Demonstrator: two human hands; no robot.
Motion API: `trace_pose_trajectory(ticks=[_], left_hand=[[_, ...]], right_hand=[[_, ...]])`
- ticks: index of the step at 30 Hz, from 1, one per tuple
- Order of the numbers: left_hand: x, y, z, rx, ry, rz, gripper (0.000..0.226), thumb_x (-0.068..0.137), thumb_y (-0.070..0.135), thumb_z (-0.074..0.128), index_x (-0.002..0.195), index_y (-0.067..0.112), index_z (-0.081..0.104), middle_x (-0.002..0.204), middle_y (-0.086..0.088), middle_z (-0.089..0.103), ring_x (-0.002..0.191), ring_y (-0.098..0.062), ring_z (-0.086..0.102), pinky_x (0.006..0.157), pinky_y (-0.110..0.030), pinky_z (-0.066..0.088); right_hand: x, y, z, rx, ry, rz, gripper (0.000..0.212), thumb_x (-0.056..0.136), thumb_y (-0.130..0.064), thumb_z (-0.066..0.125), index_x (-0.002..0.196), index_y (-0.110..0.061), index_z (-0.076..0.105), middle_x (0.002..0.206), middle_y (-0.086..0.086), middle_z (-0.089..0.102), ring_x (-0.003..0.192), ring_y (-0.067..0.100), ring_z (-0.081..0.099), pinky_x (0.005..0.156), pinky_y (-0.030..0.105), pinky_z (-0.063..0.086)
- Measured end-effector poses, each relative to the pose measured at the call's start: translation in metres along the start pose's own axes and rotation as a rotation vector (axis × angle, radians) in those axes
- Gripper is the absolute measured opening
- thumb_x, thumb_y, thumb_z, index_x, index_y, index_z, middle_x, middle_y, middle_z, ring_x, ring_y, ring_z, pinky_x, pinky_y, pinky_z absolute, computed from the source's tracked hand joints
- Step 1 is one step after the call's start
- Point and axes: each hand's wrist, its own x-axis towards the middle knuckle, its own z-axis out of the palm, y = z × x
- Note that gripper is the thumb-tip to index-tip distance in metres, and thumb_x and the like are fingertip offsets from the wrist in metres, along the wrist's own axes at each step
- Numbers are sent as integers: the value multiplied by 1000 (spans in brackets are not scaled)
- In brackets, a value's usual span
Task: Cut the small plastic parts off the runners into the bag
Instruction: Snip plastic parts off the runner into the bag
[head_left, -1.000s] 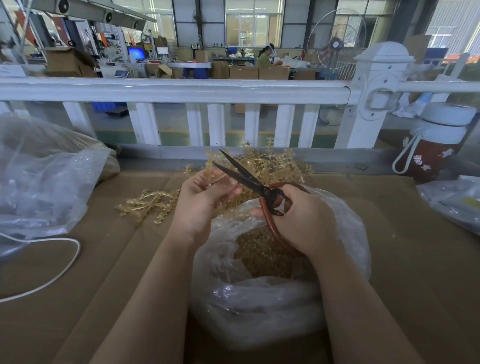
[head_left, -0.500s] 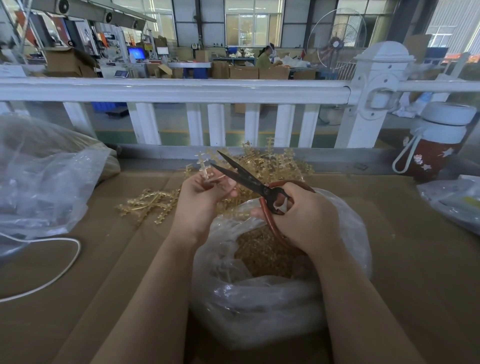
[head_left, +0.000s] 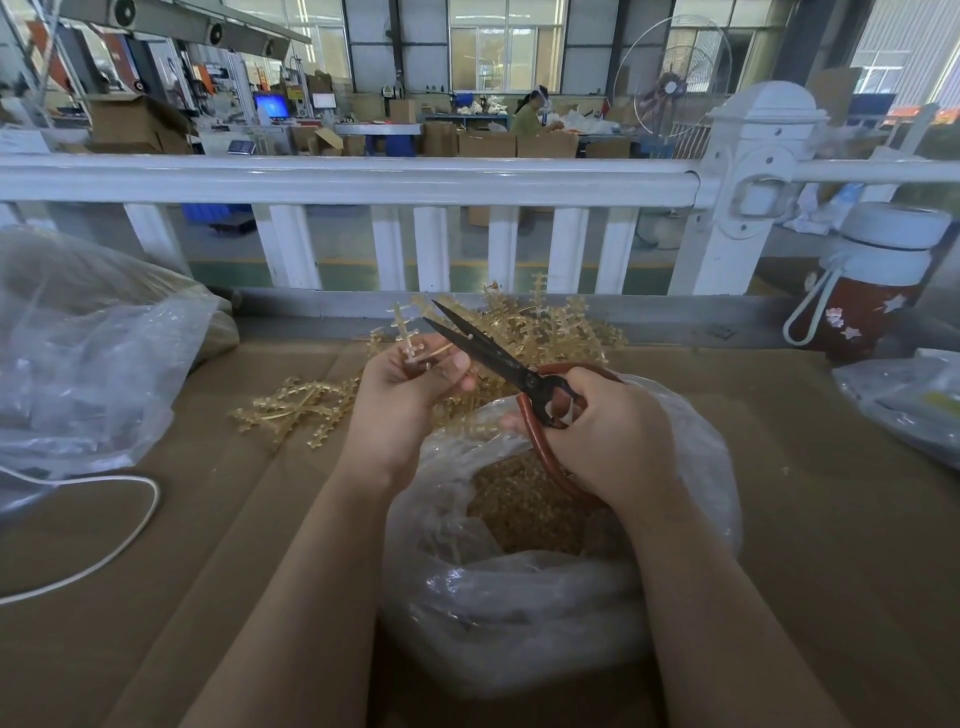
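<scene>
My left hand pinches a pale amber runner that stands upright above its fingers. My right hand grips the red handles of black-bladed scissors, whose blades are slightly parted and point up-left, just right of the runner. Below both hands sits a clear plastic bag, its mouth open, holding a heap of small amber cut parts. A pile of uncut runners lies behind the hands, and a flat bunch of runners lies to the left.
Brown cardboard covers the table. A large clear bag and a white cable lie at the left. A red-and-white bottle and another plastic bag sit at the right. A white railing runs along the far edge.
My left hand has pushed the runner up, so more of it stands above the fingers. The scissors have stayed near it with blades slightly parted.
</scene>
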Motion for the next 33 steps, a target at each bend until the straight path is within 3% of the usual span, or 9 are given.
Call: trace_pose_trajectory(ticks=[5,11,15,17,19,22,24,27,33], left_hand=[[0,0,0,-9,-1,-9,8,90,-3,60,87,3,63,70,-2,65,70,-16,61,85,-36,50],[0,1,0,-56,-12,-21,7,80,12,67,83,7,64,71,-2,65,71,-15,62,80,-27,54],[0,1,1,-76,-10,-37,13,78,13,68,87,4,64,73,-4,63,69,-14,62,77,-26,54],[0,2,2,-79,-17,-56,12,78,12,68,87,5,65,73,-2,65,69,-13,62,74,-25,54],[-1,3,3,-87,-25,-82,6,80,9,68,86,8,68,72,0,68,65,-11,62,70,-23,54],[-2,3,6,-89,-21,-137,11,78,9,70,88,7,70,72,-1,71,59,-9,61,65,-22,54],[-2,2,9,-66,-28,-166,14,74,13,73,87,9,72,75,-2,73,61,-9,63,67,-22,54],[-4,1,14,-5,-58,-196,8,70,20,75,78,18,77,76,1,74,66,-9,61,63,-18,48],[-5,-3,17,9,-72,-211,15,63,28,79,76,20,81,59,9,60,57,-7,42,58,-22,34]], right_hand=[[1,-2,0,25,-21,9,68,69,-91,50,85,-28,69,71,-16,64,65,2,58,62,20,52],[3,-4,0,83,-33,29,59,68,-86,60,86,-31,69,69,-24,60,64,-10,52,55,4,34],[3,-3,1,102,-23,37,70,63,-93,49,84,-30,69,70,-21,62,64,-9,53,56,3,35],[3,-3,1,114,-41,58,65,62,-92,54,82,-31,68,67,-23,61,62,-8,54,55,6,36],[2,-3,2,203,-52,97,56,62,-88,61,75,-33,67,65,-20,63,63,-3,59,53,9,40],[3,-4,2,390,-60,194,43,66,-76,71,72,-34,68,75,-31,66,72,-7,63,53,9,43],[5,-5,1,531,-82,257,28,75,-57,80,74,-30,71,71,-23,70,68,-3,66,53,9,46],[8,-7,-2,673,-108,313,18,82,-35,83,75,-20,74,71,-5,74,62,9,68,56,21,54],[8,-13,-3,784,-161,365,14,84,-32,81,80,-20,74,58,-6,68,53,3,62,56,19,52]])
